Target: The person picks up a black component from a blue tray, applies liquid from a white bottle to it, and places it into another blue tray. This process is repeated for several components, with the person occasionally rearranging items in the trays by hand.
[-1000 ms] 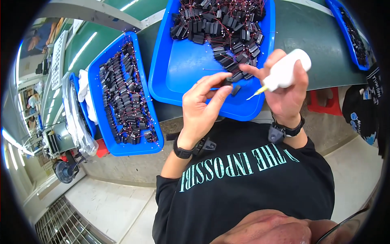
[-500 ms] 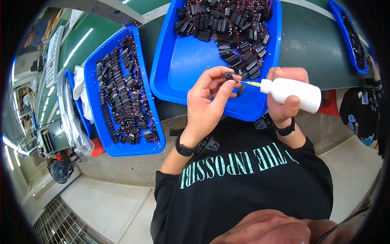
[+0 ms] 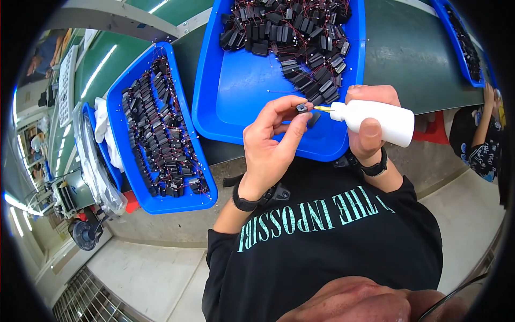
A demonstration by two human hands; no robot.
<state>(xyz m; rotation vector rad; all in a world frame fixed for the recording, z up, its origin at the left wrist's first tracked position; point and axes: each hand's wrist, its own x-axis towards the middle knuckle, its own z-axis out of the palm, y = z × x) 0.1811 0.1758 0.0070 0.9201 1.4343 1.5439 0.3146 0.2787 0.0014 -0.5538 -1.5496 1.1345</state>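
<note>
Between the thumb and fingers of my left hand [image 3: 271, 147] is a small black block-shaped part [image 3: 301, 108], its end turned up. My right hand [image 3: 370, 137] is wrapped round a white squeeze bottle [image 3: 383, 122], tilted on its side. The bottle's yellow needle nozzle [image 3: 323, 109] points left, its tip at or very close to the part; whether they touch I cannot tell. Both hands are above the near edge of a blue bin [image 3: 241, 80]. Inside lie many black blocks with thin red wires [image 3: 268, 32], heaped toward the far side. One loose black block [image 3: 314, 119] lies below the nozzle.
Left of the bin stands another blue bin [image 3: 171, 205] with rows of similar wired blocks. Beyond it are a plastic bag [image 3: 94, 161] and white cloth [image 3: 107, 134]. A third blue bin [image 3: 448, 32] and a co-worker's arm [image 3: 485, 112] are at the far right. A metal frame bar [image 3: 123, 13] crosses the upper left.
The view has shifted slightly. The black part has turned in my left fingers, and the bottle's nozzle is nearer to it. Both hands keep their hold.
</note>
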